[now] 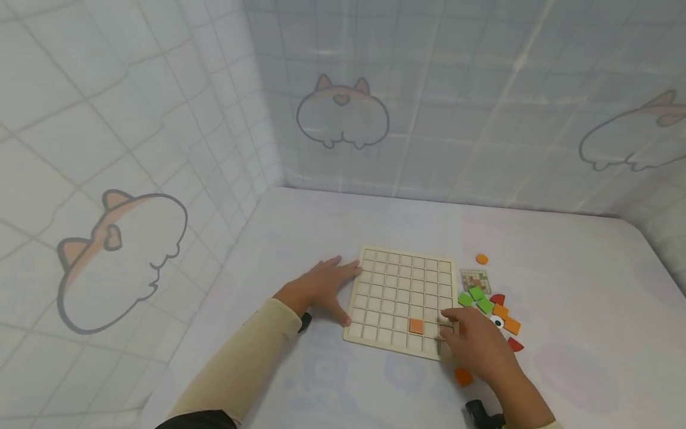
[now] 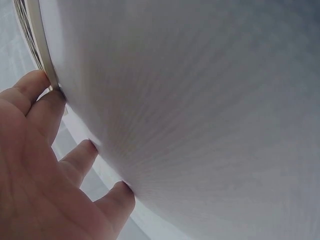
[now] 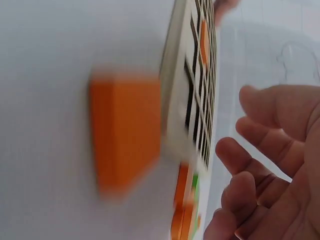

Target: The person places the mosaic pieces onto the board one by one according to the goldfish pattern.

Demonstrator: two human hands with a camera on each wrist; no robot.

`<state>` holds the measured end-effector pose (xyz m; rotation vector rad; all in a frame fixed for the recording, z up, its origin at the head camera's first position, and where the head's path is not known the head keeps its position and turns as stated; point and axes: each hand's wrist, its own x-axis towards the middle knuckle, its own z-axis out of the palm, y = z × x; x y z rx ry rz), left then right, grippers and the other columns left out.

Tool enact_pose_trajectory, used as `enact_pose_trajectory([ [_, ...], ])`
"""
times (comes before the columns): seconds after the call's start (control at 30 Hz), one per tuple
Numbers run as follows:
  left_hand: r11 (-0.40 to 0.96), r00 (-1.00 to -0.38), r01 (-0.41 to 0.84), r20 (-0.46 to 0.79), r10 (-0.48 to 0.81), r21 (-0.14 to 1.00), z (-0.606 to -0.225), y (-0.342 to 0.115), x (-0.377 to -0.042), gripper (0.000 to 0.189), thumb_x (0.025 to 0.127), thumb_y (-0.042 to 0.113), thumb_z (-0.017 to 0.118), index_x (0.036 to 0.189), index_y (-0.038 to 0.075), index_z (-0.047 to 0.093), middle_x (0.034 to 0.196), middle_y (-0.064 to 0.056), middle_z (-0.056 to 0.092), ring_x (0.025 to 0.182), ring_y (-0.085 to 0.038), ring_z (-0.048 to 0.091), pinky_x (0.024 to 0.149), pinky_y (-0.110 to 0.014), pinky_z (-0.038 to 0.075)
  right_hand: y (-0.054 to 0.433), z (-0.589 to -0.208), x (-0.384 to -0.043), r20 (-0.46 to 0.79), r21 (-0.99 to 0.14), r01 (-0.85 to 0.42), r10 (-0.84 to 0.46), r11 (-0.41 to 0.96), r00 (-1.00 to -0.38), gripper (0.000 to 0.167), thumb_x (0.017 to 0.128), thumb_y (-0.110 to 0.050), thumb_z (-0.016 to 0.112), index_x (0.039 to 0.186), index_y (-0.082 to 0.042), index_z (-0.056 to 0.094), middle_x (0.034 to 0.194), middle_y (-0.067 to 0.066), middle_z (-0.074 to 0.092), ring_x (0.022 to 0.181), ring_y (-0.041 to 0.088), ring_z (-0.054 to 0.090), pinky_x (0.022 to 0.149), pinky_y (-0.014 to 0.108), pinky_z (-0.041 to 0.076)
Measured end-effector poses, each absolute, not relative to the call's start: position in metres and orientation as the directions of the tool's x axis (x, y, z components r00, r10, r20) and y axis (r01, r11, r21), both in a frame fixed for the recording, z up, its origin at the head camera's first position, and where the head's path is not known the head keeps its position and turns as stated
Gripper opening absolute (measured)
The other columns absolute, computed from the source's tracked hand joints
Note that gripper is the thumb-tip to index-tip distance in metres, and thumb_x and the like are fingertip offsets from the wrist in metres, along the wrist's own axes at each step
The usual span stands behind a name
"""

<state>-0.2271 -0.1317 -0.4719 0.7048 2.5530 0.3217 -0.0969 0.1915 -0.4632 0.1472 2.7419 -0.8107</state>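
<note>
You are resting your left hand against the left edge of the gridded board, its fingers spread. You are hovering your right hand at the board's right edge, its fingers loosely bent. The board is lying flat on the bench, and an orange square is sitting in a cell toward its near right. An orange block is lying near that corner. Green pieces and red pieces are lying on the right, with a patterned card and an orange disc resting farther from you.
</note>
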Motion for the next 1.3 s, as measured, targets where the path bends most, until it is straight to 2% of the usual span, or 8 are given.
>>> enact_pose_trajectory([
  [0.1, 0.841, -0.759, 0.422, -0.375, 0.532, 0.339, -0.472, -0.131, -0.227, 0.125, 0.058, 0.063, 0.092, 0.161, 0.032, 0.030, 0.169, 0.016, 0.019, 0.159, -0.030, 0.008, 0.127, -0.054, 0.011, 0.213, -0.464, -0.091, -0.285, -0.535, 0.209, 0.058, 0.819, -0.957, 0.050, 0.093, -0.040, 0.071, 0.135, -0.013, 0.064, 0.138, 0.011, 0.062, 0.112, 0.028, 0.061, 0.087, 0.047, 0.054],
  [0.2, 0.848, -0.762, 0.414, -0.385, 0.522, 0.330, -0.472, -0.130, -0.228, 0.125, 0.058, 0.063, 0.092, 0.161, 0.034, 0.029, 0.169, 0.017, 0.018, 0.159, -0.028, 0.008, 0.127, -0.053, 0.011, 0.234, -0.463, -0.086, -0.296, -0.542, 0.268, 0.117, 0.797, -0.948, 0.055, 0.093, -0.044, 0.072, 0.134, -0.009, 0.064, 0.129, 0.013, 0.064, 0.098, 0.026, 0.060, 0.072, 0.037, 0.052],
  [0.33, 0.854, -0.765, 0.408, -0.389, 0.512, 0.322, -0.471, -0.130, -0.228, 0.125, 0.057, 0.063, 0.092, 0.161, 0.035, 0.029, 0.169, 0.018, 0.018, 0.159, -0.028, 0.008, 0.127, -0.054, 0.012, 0.256, -0.464, -0.081, -0.364, -0.542, 0.397, 0.219, 0.741, -0.906, 0.061, 0.092, -0.048, 0.072, 0.133, -0.005, 0.061, 0.123, 0.018, 0.061, 0.093, 0.026, 0.054, 0.063, 0.030, 0.047],
  [0.47, 0.859, -0.771, 0.395, -0.390, 0.503, 0.325, -0.470, -0.130, -0.227, 0.125, 0.057, 0.062, 0.093, 0.161, 0.036, 0.029, 0.169, 0.019, 0.017, 0.159, -0.027, 0.008, 0.127, -0.054, 0.013, 0.273, -0.469, -0.075, -0.390, -0.523, 0.475, 0.297, 0.708, -0.872, 0.068, 0.090, -0.050, 0.073, 0.134, -0.001, 0.059, 0.128, 0.026, 0.058, 0.097, 0.029, 0.057, 0.063, 0.030, 0.052],
  [0.6, 0.860, -0.772, 0.391, -0.391, 0.500, 0.327, -0.469, -0.129, -0.226, 0.125, 0.057, 0.061, 0.093, 0.161, 0.035, 0.029, 0.169, 0.018, 0.018, 0.159, -0.028, 0.009, 0.127, -0.054, 0.013, 0.281, -0.473, -0.070, -0.385, -0.488, 0.502, 0.341, 0.714, -0.858, 0.070, 0.087, -0.047, 0.077, 0.133, 0.003, 0.059, 0.125, 0.030, 0.059, 0.095, 0.032, 0.060, 0.064, 0.034, 0.056],
  [0.8, 0.853, -0.769, 0.411, -0.380, 0.514, 0.322, -0.469, -0.129, -0.226, 0.125, 0.057, 0.062, 0.093, 0.161, 0.033, 0.030, 0.168, 0.017, 0.020, 0.159, -0.029, 0.010, 0.127, -0.054, 0.014, 0.278, -0.479, -0.069, -0.408, -0.446, 0.531, 0.365, 0.720, -0.837, 0.070, 0.082, -0.041, 0.083, 0.128, 0.007, 0.062, 0.113, 0.026, 0.067, 0.090, 0.030, 0.059, 0.073, 0.043, 0.058],
  [1.1, 0.860, -0.773, 0.397, -0.388, 0.502, 0.321, -0.470, -0.129, -0.225, 0.124, 0.058, 0.061, 0.093, 0.161, 0.033, 0.030, 0.168, 0.018, 0.019, 0.159, -0.028, 0.008, 0.127, -0.053, 0.012, 0.272, -0.483, -0.073, -0.382, -0.412, 0.497, 0.350, 0.764, -0.855, 0.056, 0.085, -0.030, 0.080, 0.125, 0.007, 0.065, 0.104, 0.024, 0.067, 0.090, 0.032, 0.057, 0.077, 0.048, 0.059],
  [1.3, 0.859, -0.773, 0.394, -0.387, 0.502, 0.327, -0.470, -0.128, -0.225, 0.124, 0.057, 0.061, 0.093, 0.160, 0.033, 0.031, 0.168, 0.018, 0.019, 0.159, -0.028, 0.007, 0.127, -0.054, 0.012, 0.271, -0.482, -0.078, -0.388, -0.411, 0.489, 0.338, 0.769, -0.857, 0.053, 0.084, -0.025, 0.078, 0.125, 0.006, 0.065, 0.109, 0.027, 0.065, 0.096, 0.037, 0.054, 0.074, 0.045, 0.060],
])
